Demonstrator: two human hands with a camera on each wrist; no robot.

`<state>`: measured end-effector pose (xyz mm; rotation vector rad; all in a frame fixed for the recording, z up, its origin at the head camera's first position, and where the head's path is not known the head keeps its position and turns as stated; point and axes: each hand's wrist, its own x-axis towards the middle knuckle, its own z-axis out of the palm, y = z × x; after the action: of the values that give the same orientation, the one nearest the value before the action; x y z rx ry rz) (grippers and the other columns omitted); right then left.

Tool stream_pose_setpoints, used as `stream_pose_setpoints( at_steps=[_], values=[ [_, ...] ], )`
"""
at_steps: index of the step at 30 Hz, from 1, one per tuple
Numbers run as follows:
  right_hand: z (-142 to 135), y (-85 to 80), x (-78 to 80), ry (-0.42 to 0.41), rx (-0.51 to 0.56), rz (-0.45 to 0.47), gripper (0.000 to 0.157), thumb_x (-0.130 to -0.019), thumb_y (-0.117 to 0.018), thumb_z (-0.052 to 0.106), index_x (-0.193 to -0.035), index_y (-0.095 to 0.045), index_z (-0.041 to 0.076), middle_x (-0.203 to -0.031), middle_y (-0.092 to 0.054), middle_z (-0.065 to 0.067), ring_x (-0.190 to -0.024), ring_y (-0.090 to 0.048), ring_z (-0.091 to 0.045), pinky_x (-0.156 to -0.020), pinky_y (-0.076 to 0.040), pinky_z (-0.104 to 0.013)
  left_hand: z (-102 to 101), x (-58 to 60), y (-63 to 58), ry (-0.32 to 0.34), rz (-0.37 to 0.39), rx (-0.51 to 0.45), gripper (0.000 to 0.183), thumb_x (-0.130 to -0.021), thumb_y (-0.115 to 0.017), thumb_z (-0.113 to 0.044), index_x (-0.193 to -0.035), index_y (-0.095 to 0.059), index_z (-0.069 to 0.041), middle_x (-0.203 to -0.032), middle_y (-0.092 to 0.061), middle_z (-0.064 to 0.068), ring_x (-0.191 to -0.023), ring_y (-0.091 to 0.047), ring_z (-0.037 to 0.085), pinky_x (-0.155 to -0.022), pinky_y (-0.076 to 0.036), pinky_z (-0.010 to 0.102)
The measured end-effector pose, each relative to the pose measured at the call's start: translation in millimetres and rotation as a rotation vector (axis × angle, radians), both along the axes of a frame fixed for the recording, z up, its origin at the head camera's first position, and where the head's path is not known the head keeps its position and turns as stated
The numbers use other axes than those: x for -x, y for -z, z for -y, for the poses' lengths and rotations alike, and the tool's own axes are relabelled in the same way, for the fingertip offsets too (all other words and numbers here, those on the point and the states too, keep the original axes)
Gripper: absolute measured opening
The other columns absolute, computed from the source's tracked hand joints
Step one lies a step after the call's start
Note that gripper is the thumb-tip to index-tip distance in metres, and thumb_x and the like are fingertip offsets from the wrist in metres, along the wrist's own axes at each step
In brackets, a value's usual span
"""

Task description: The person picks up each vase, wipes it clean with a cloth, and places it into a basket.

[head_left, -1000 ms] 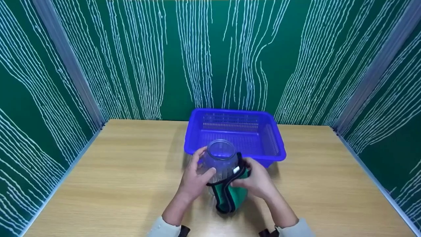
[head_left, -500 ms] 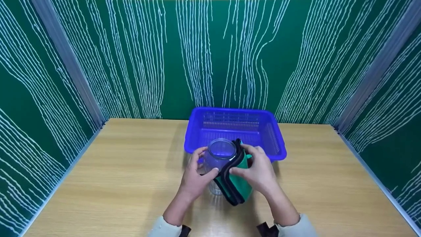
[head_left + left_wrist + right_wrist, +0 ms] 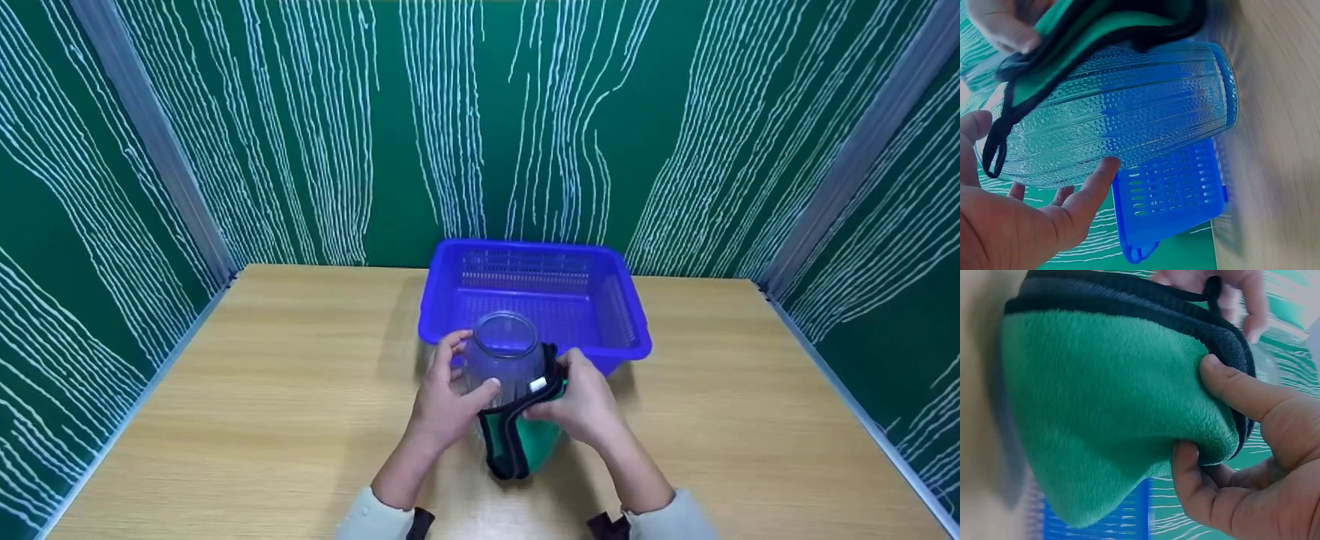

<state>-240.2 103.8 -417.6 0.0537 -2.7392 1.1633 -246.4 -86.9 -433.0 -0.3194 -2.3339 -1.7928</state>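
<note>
A clear glass jar [image 3: 501, 379] with a round open mouth stands upright at the middle of the table; its dimpled, ribbed side shows in the left wrist view. My left hand [image 3: 444, 405] grips the jar from the left, thumb at the front and fingers round the far side. A green plush cloth [image 3: 1100, 394] with black edging, a hanging loop and a small white tag is folded against the jar's right and front. My right hand [image 3: 589, 401] pinches the cloth between thumb and fingers, close to the jar's upper side.
Behind the jar, a blue plastic basket [image 3: 637, 330] with slotted walls sits on the wooden table [image 3: 300, 390]. Green panels [image 3: 420, 150] with white wavy lines enclose the back and both sides.
The right hand lifted the cloth higher along the jar, then brought it back down and toward the front. The left hand's grip on the jar stays the same.
</note>
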Motion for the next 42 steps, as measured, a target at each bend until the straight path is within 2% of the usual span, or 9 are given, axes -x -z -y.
stream_pose_setpoints(
  at_steps=[4,9,12,16,22,33,40,42],
  values=[
    [1.0,15.9,7.2,-0.003,0.015,0.036,0.073,-0.036,-0.087,0.022,-0.094,-0.048,0.003,-0.091,-0.058,-0.009,-0.087,-0.054,-0.022,-0.081,-0.044,-0.039,-0.2,0.4,-1.0,-0.01,-0.001,0.007,0.063,-0.069,-0.07,-0.028,-0.12,-0.035,-0.039,-0.12,-0.042,-0.003,-0.11,-0.045,0.019,-0.093,-0.039,0.033],
    [2.1,30.8,12.7,-0.01,0.007,0.07,0.069,-0.036,-0.087,0.02,-0.09,-0.048,0.005,-0.086,-0.058,-0.008,-0.083,-0.054,-0.022,-0.077,-0.044,-0.038,0.0,-0.3,-3.8,0.0,0.009,0.015,0.063,-0.071,-0.069,-0.03,-0.122,-0.033,-0.038,-0.123,-0.039,-0.003,-0.114,-0.042,0.015,-0.096,-0.038,0.033],
    [1.8,36.3,13.5,-0.029,-0.021,0.115,0.071,-0.04,-0.086,0.021,-0.097,-0.048,0.004,-0.091,-0.059,-0.008,-0.088,-0.054,-0.022,-0.079,-0.044,-0.04,-0.8,-4.8,-11.3,0.01,0.003,0.002,0.063,-0.072,-0.069,-0.027,-0.124,-0.034,-0.033,-0.124,-0.039,0.0,-0.116,-0.04,0.016,-0.097,-0.036,0.034],
    [-2.2,38.5,12.4,-0.061,-0.057,0.166,0.076,-0.044,-0.085,0.025,-0.108,-0.049,0.003,-0.1,-0.06,-0.009,-0.095,-0.054,-0.023,-0.084,-0.043,-0.042,-2.8,-14.0,-24.2,0.025,-0.001,-0.018,0.062,-0.073,-0.068,-0.02,-0.125,-0.035,-0.024,-0.124,-0.039,0.004,-0.117,-0.039,0.018,-0.097,-0.036,0.037],
    [-15.3,29.6,9.2,-0.084,-0.034,0.138,0.055,-0.048,-0.084,0.024,-0.093,-0.056,0.008,-0.087,-0.06,-0.002,-0.085,-0.053,-0.017,-0.076,-0.044,-0.035,-3.6,-20.3,-30.6,0.043,0.001,-0.003,0.06,-0.074,-0.065,-0.017,-0.126,-0.034,-0.021,-0.124,-0.039,0.007,-0.117,-0.039,0.019,-0.098,-0.034,0.038],
    [-45.6,11.0,2.3,-0.192,0.064,0.08,0.015,-0.068,-0.072,0.013,-0.079,-0.062,0.008,-0.068,-0.056,-0.001,-0.063,-0.049,-0.011,-0.055,-0.042,-0.022,-1.4,-19.2,-27.4,0.036,0.014,0.006,0.061,-0.074,-0.067,-0.02,-0.125,-0.034,-0.023,-0.125,-0.038,0.007,-0.115,-0.042,0.023,-0.097,-0.035,0.041],
    [-63.5,-3.3,-2.5,-0.152,0.08,0.081,0.008,-0.073,-0.068,0.015,-0.079,-0.063,0.012,-0.07,-0.058,-0.001,-0.065,-0.05,-0.012,-0.057,-0.043,-0.023,-0.5,0.8,4.0,0.015,-0.001,0.033,0.064,-0.07,-0.068,-0.039,-0.122,-0.031,-0.042,-0.124,-0.039,-0.004,-0.114,-0.042,0.014,-0.095,-0.037,0.034],
    [-70.9,-8.4,-4.0,-0.144,0.078,0.078,0.009,-0.074,-0.068,0.017,-0.08,-0.063,0.012,-0.072,-0.059,-0.001,-0.066,-0.051,-0.013,-0.058,-0.044,-0.024,-0.8,0.4,3.9,0.015,-0.001,0.029,0.064,-0.07,-0.068,-0.039,-0.122,-0.03,-0.042,-0.124,-0.039,-0.004,-0.114,-0.042,0.015,-0.095,-0.038,0.035]
  ],
)
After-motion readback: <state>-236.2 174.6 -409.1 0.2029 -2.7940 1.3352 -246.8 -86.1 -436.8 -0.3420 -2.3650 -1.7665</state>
